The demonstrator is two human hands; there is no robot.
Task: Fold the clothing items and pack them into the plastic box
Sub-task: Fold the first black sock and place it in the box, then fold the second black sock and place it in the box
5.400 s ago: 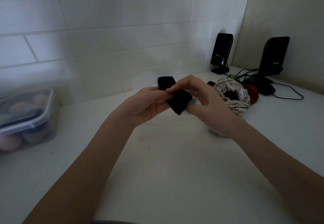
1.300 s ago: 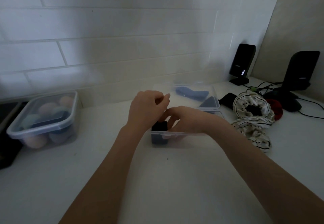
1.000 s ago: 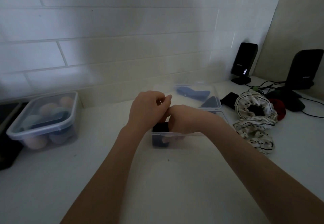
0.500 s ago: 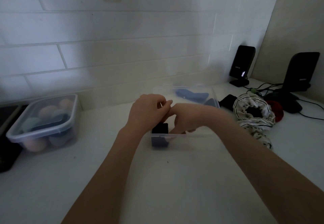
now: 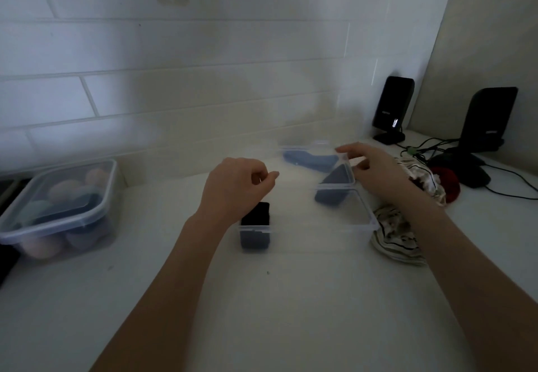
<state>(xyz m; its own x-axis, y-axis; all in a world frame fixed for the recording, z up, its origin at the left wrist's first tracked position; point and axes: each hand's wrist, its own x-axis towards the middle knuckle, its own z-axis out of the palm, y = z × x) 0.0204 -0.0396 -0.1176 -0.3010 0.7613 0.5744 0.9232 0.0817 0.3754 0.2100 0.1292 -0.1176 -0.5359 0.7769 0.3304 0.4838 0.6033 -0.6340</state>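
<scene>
White countertop (image 5: pixel 291 313) carries a clear plastic box (image 5: pixel 361 223) with a folded black garment (image 5: pixel 255 223) standing in its near-left corner. Over that corner the left hand (image 5: pixel 235 188) hovers, fingers curled, empty. The right hand (image 5: pixel 375 168), fingers spread, reaches above the box's lid (image 5: pixel 317 150).

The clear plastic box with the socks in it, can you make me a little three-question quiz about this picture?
1. True or false: the folded black sock stands in the near left corner of the clear plastic box.
2. Which hand hovers above that sock?
3. The striped cream cloth lies: A) inside the box, B) beside the box on the white counter, C) in the lidded tub.

Key: 1 true. 2 the left hand. 3 B.
</scene>
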